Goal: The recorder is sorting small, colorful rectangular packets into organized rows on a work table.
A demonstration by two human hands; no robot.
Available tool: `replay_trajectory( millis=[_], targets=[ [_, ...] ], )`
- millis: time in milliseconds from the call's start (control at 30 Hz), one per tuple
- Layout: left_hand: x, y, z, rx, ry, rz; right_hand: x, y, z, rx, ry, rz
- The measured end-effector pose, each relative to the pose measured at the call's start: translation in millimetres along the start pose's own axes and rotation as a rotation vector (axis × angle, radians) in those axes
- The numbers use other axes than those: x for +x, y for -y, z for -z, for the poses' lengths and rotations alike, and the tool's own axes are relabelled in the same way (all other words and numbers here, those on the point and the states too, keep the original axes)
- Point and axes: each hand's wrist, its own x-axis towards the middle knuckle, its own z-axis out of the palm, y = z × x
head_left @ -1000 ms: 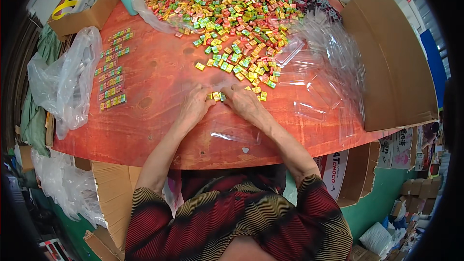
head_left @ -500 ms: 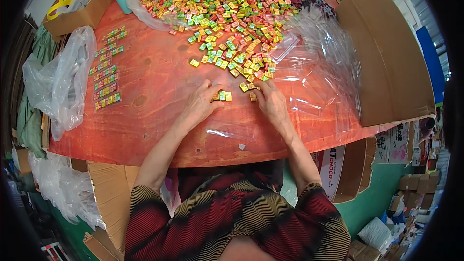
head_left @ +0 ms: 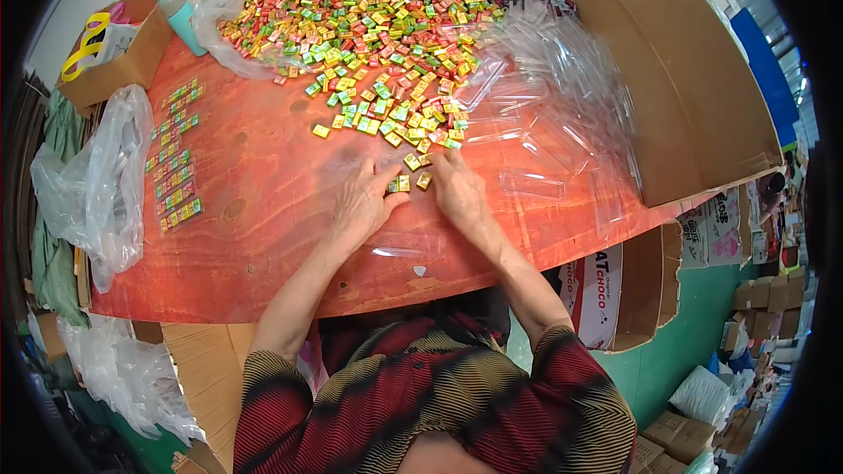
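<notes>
My left hand [head_left: 362, 200] rests on the red tabletop, its thumb and index finger closed around a short row of small colourful boxes [head_left: 400, 183]. Part of that row is hidden under the fingers. Just right of it lies a single yellow box [head_left: 424, 181], apart from both hands. My right hand [head_left: 463, 196] is bent inward, with its fingertips on another yellow box [head_left: 426, 160], partly covered. One more yellow box [head_left: 411, 161] sits beside that one. Beyond my hands spreads a large heap of the same boxes [head_left: 369, 22] in yellow, green and red.
Rows of grouped boxes [head_left: 180, 211] lie at left, near a clear plastic bag [head_left: 114, 184]. Clear plastic trays [head_left: 571, 79] pile up at right before a cardboard sheet [head_left: 676, 79]. An open carton [head_left: 132, 57] and a turquoise bottle [head_left: 182, 22] stand far left.
The view has shifted, moving the table contents leftward. A yellow box by my right thumb now lies loose, closer to the left hand's row. My right fingertips have moved to another box.
</notes>
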Motion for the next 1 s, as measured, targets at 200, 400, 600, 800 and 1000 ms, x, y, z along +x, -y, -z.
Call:
replay_trajectory(
  millis=[200, 400, 600, 800, 1000],
  targets=[
    [2.6, -9.1, -5.3, 0.099, 0.049, -0.015, 11.2, -27.3, 9.9, -0.052, 0.073, 0.137],
    [1.1, -9.2, -1.7, 0.101, 0.031, -0.023, -0.9, -31.3, 19.0, -0.096, 0.140, 0.041],
    [7.5, 1.2, -2.5, 0.057, 0.043, -0.078, -15.1, -29.3, 12.1, -0.060, 0.077, 0.164],
    [21.6, 11.6, -6.5, -0.005, -0.007, -0.257, -0.2, -31.7, 3.0, 0.058, 0.009, 0.253],
    [14.7, 7.1, -1.4, 0.034, 0.054, -0.180, -10.5, -23.2, 8.7, 0.037, -0.033, 0.011]
  ],
)
